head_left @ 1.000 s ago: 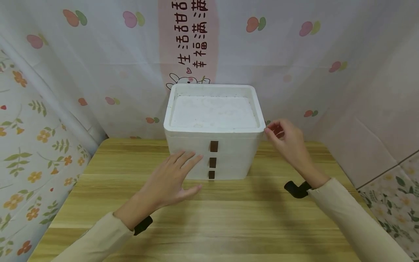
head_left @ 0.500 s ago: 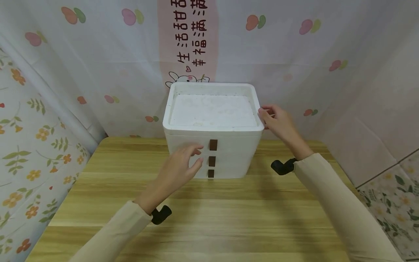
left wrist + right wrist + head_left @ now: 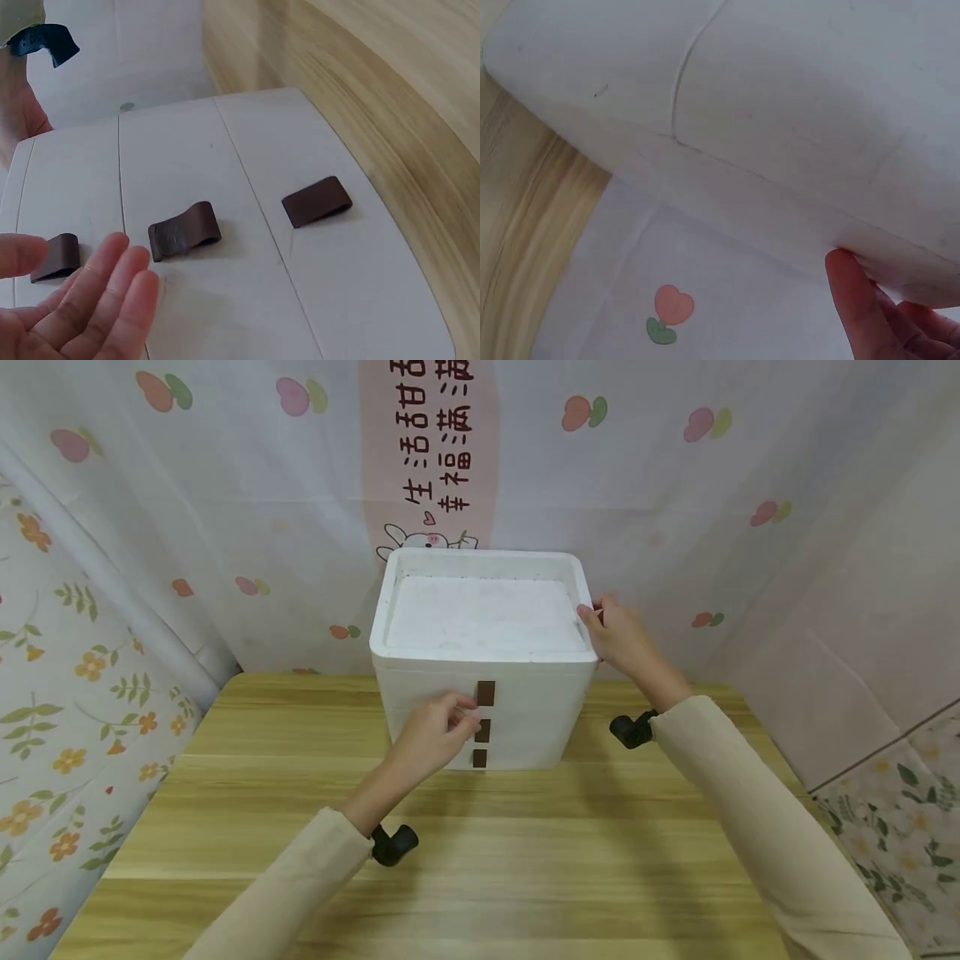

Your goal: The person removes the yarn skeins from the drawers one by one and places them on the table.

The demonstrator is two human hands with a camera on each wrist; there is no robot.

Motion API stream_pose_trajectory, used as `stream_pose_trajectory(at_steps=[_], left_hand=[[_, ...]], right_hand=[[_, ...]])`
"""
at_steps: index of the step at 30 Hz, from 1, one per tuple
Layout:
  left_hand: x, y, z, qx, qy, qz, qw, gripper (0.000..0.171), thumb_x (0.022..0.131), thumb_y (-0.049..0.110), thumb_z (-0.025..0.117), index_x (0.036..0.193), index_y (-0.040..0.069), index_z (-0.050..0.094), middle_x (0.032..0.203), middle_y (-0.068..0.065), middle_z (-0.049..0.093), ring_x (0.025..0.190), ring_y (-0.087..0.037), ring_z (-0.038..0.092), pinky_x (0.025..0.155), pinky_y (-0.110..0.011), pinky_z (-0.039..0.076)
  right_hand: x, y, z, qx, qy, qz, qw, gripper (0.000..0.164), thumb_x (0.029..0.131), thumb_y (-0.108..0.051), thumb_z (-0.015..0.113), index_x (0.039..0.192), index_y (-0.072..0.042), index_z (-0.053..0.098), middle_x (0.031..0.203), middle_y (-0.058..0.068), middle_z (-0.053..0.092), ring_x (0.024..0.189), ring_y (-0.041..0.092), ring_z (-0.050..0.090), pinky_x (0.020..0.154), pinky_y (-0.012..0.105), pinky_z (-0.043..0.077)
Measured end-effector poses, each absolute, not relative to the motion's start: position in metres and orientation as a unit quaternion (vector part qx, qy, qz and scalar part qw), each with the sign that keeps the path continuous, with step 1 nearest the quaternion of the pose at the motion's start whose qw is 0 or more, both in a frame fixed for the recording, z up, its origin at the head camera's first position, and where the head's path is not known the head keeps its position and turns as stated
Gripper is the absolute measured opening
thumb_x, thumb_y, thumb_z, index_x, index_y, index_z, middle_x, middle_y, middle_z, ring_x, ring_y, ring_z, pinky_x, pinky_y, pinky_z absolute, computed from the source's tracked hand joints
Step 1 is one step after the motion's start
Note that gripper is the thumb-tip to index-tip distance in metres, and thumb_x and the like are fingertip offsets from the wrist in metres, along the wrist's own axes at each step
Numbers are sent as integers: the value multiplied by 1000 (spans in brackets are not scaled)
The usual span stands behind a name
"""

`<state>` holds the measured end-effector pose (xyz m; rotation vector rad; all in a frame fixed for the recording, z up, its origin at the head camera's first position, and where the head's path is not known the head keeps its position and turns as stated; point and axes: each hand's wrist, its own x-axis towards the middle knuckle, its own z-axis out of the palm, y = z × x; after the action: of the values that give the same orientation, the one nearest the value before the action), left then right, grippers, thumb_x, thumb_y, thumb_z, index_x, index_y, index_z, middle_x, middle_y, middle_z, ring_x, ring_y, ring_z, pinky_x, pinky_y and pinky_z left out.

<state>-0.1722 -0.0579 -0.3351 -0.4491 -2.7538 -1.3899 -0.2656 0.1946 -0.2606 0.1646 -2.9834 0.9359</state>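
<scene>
A white drawer box [image 3: 525, 718] with a recessed top [image 3: 480, 614] stands on the table. Three brown pull tabs run down its front: the top tab [image 3: 60, 259], the middle tab [image 3: 185, 231] and the bottom tab [image 3: 317, 202]. My left hand [image 3: 435, 735] is at the front, thumb and fingers apart on either side of the top tab in the left wrist view, not visibly pinching it. At the box's right upper edge, my right hand [image 3: 626, 639] holds the rim, thumb over the top. Its other fingers [image 3: 862, 307] are partly hidden behind the edge.
The wooden table [image 3: 300, 760] extends around the box. Behind it hangs a printed curtain [image 3: 637, 485], close to the box's back. A flowered cloth [image 3: 67, 735] borders the left side. Black camera mounts [image 3: 393, 845] sit on both wrists.
My left hand has moved right and up toward the tabs, its spread fingers curling in. The right hand has moved from the front right corner back along the rim and taken hold there.
</scene>
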Motion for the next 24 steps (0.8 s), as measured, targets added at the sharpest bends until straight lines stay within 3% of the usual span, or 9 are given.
stream_pose_trajectory(at_steps=[5, 12, 17, 24], left_hand=[[-173, -55, -336, -134, -845, -516, -41, 25, 95, 21, 52, 107, 0, 57, 87, -10, 71, 73, -16, 67, 63, -26, 53], [-176, -52, -332, -116, -779, -603, -129, 34, 97, 29, 48, 107, -3, 50, 85, -17, 71, 63, -21, 68, 51, -30, 53], [-180, -49, -331, -115, -790, -589, -129, 42, 98, 37, 45, 103, -4, 53, 81, -19, 70, 60, -24, 68, 47, -30, 52], [-183, -53, -332, -115, -784, -592, -146, 36, 99, 31, 45, 110, -2, 56, 87, -23, 69, 63, -26, 69, 52, -31, 55]], right_hand=[[-262, 195, -261, 65, -954, 293, 13, 56, 101, -38, 29, 130, 9, 35, 125, 29, 49, 106, 38, 53, 86, 48, 48], [-263, 195, -262, 69, -954, 292, 23, 53, 101, -33, 29, 130, 10, 35, 125, 29, 49, 107, 38, 52, 89, 48, 47], [-265, 195, -264, 66, -952, 297, 23, 51, 99, -30, 28, 130, 10, 35, 123, 28, 50, 104, 35, 52, 87, 46, 48], [-264, 195, -263, 63, -950, 305, 26, 51, 98, -28, 29, 130, 10, 36, 122, 28, 50, 104, 35, 51, 87, 47, 47]])
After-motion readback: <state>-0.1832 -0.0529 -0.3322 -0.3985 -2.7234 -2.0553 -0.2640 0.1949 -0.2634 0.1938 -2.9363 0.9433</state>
